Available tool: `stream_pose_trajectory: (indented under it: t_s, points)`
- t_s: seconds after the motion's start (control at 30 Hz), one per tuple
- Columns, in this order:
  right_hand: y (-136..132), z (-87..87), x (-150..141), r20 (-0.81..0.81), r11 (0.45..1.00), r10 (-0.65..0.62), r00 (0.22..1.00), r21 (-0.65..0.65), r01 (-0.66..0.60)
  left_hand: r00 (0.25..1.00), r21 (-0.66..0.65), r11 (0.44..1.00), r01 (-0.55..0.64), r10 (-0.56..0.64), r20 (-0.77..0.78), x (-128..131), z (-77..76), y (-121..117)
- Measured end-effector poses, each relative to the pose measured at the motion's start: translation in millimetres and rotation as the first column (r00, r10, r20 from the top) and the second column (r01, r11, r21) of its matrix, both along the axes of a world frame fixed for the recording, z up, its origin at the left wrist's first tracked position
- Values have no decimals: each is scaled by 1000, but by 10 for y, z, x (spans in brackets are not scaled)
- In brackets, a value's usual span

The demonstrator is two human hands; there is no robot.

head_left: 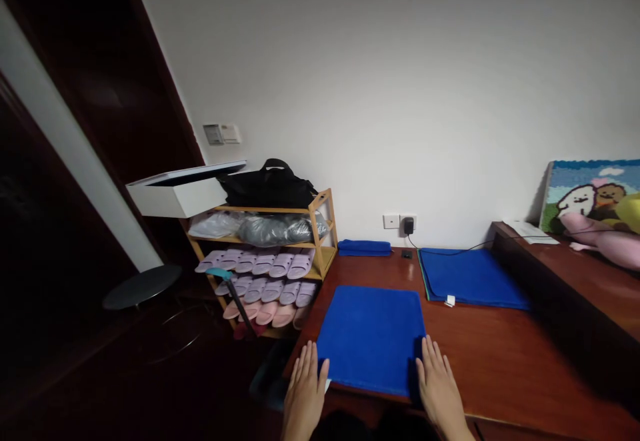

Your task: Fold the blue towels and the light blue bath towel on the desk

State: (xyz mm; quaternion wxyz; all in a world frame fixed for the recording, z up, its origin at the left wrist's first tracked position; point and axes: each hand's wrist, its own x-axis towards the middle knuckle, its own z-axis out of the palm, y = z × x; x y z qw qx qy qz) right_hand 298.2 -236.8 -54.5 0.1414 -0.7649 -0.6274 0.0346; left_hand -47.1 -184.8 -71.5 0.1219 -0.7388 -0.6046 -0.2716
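Note:
A blue towel [373, 338] lies flat in a near-square on the brown wooden table [480, 361] in front of me. My left hand [306, 384] is at its near left corner, fingers stretched out, with a small white tag showing beside the thumb. At the near right edge of the towel is my right hand [440, 381], also with fingers extended. Neither hand grips anything; whether the palms press on the cloth or the table I cannot tell.
Another blue towel [465, 274] with a white label lies at the back right, and a rolled blue towel [364, 248] by the wall. A slipper rack [323, 228] stands left, a round stool [143, 286] beyond. A raised shelf [590, 268] with a pink plush toy [607, 241] borders the right.

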Motion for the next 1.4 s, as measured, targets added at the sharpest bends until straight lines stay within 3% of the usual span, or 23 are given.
stream_pose_trajectory:
  t_s: [0.07, 0.17, 0.3, 0.4, 0.47, 0.53, 0.73, 0.87, 0.97, 1.07, 1.2, 1.3, 1.4]
  points:
    - [-31, -44, 20, 7, 1000, 9, 1000, 17, -9, 999, -5, 999, 32, -32, 32, 269, 152, -69]
    - [-83, -152, 17, 37, 998, 44, 998, 49, -45, 979, -93, 975, 203, -201, 33, 963, 427, -189]
    - [-137, -202, -5, 59, 990, 110, 992, 79, -115, 853, -269, 818, 509, -520, 32, 1958, 649, -268]
    - [-156, -167, -13, 46, 989, 119, 992, 85, -122, 810, -369, 742, 560, -584, 53, 2296, 659, -228]
    - [-158, -150, -15, 43, 988, 125, 991, 88, -128, 815, -407, 734, 544, -578, 46, 2249, 629, -174]
    - [-155, -149, -15, 35, 986, 123, 992, 108, -126, 843, -424, 759, 494, -538, 18, 2022, 600, -114]
    - [-155, -199, -12, 11, 984, 97, 995, 149, -97, 967, -439, 881, 177, -239, -90, 884, 532, 73]
    - [-165, -237, -1, 20, 992, 72, 997, 98, -73, 993, -373, 928, 11, -53, -103, 301, 346, 161]
    - [-77, -141, 26, 24, 999, 42, 999, 17, -42, 998, -291, 957, 15, -33, -58, 115, 193, 174]
    - [155, 97, 60, 35, 999, 34, 999, 0, -34, 999, -230, 973, 37, -42, -20, 74, 193, 167]
    - [514, 336, 74, 65, 996, 27, 998, -89, -21, 999, -212, 977, 38, -36, 15, 238, 473, 191]
    - [629, 289, 74, 93, 988, 30, 995, -155, -15, 980, -260, 946, 194, -198, 8, 718, 687, 232]
    - [631, 139, 101, 101, 991, 48, 994, -127, -35, 894, -323, 845, 425, -448, 4, 1470, 722, 308]
